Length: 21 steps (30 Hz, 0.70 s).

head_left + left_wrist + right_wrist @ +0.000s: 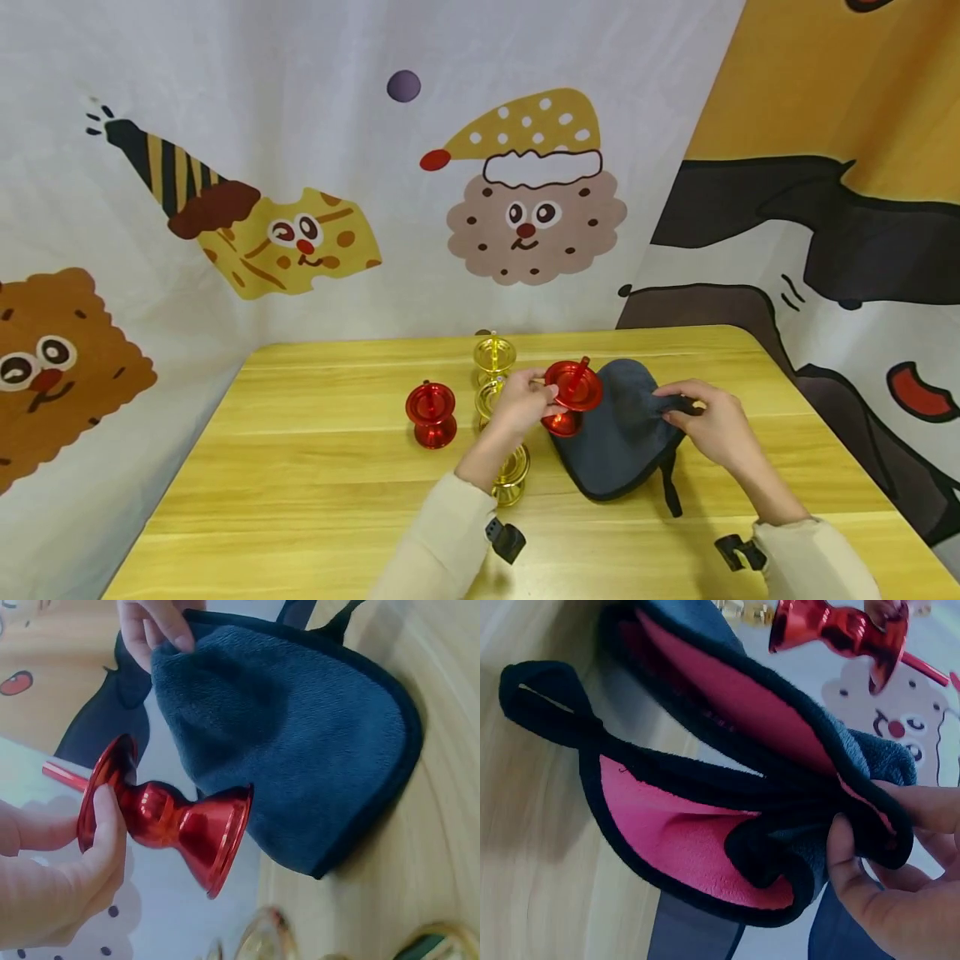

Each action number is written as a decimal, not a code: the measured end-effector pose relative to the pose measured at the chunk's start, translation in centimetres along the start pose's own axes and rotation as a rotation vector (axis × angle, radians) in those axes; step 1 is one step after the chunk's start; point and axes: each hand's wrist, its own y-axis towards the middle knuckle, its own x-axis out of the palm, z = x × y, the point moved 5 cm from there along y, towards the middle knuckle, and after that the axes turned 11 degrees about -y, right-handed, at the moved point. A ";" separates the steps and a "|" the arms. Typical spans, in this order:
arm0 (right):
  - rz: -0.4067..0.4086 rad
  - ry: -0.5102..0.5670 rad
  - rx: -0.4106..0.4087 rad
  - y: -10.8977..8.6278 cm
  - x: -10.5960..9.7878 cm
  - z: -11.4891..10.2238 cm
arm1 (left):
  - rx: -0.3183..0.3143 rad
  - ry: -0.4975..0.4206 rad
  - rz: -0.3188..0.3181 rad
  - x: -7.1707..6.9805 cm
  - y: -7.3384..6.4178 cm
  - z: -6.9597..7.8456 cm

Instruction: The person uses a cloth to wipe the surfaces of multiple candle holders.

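My left hand (519,405) pinches a shiny red candlestick (576,387) by its wide upper dish, thumb on one side and fingers on the other. A thin red spike rises from that dish, and a narrow waist leads to the flared foot, well seen in the left wrist view. Beside it, my right hand (712,423) grips the bunched edge of a dark blue-grey plush cloth (611,454) with black trim. In the right wrist view the cloth (727,697) shows a pink inner side and a black hanging loop (544,701). The candlestick overlaps the cloth in the head view.
A second red candlestick (432,415) stands upright left of my left hand. Several gold candlesticks stand in a row toward me, among them a far one (495,357) and a near one (512,479), partly hidden by my arm. A printed curtain (315,100) hangs behind the wooden table (300,500).
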 end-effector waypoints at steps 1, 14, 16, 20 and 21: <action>0.004 -0.007 0.014 0.0 -0.2 0.3 | 0.000 0.023 0.018 0.1 0.1 -0.2; 0.018 -0.050 0.114 0.0 -1.2 2.2 | 0.052 0.134 0.184 1.3 1.0 -3.5; 0.027 -0.061 0.144 0.0 -1.5 2.6 | 0.050 0.131 0.206 1.2 1.1 -4.0; 0.023 -0.072 0.208 -0.1 -2.0 3.2 | 0.044 0.136 0.268 0.9 1.1 -4.6; 0.023 -0.073 0.222 -0.1 -2.1 3.4 | 0.045 0.133 0.282 0.8 1.1 -4.7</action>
